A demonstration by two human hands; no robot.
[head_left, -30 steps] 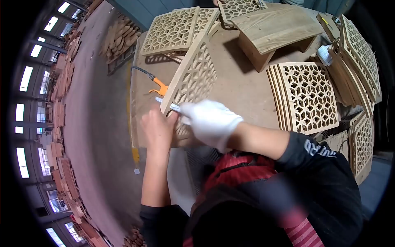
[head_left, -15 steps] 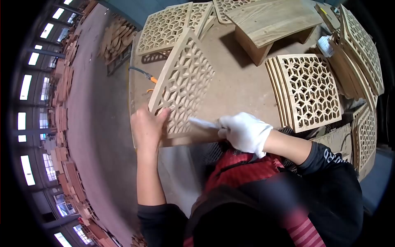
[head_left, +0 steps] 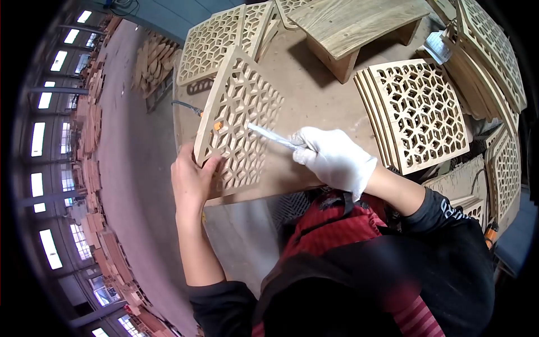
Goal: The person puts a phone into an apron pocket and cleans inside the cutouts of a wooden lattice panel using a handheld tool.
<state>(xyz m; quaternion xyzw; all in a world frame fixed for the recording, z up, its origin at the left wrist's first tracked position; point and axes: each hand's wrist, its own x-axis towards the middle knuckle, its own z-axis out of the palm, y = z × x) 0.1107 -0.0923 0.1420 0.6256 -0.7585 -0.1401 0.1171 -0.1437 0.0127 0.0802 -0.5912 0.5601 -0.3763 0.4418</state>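
A wooden lattice panel (head_left: 238,112) with cut-out star and diamond shapes stands tilted on edge on the table. Bare and wrapped round its lower left edge, my left hand (head_left: 192,177) grips the frame with the thumb on the near face. My right hand (head_left: 337,160), in a white glove, is closed on a thin flat pale stick (head_left: 272,136). The stick's far tip is at the panel's openings; whether it touches the wood I cannot tell. Behind the panel, an orange-ended tool with a cable (head_left: 218,126) shows partly through the holes.
Several lattice panels (head_left: 418,112) are stacked at the right, and more panels (head_left: 216,42) lie at the back left. A small wooden stand (head_left: 356,28) sits at the back of the table (head_left: 314,106). More panels (head_left: 494,50) lean at the far right. Wood pieces (head_left: 156,62) are piled beyond the left edge.
My right hand has moved up with the stick, whose tip now sits higher against the panel. My left hand keeps its hold on the panel's edge. The whole view has shifted slightly.
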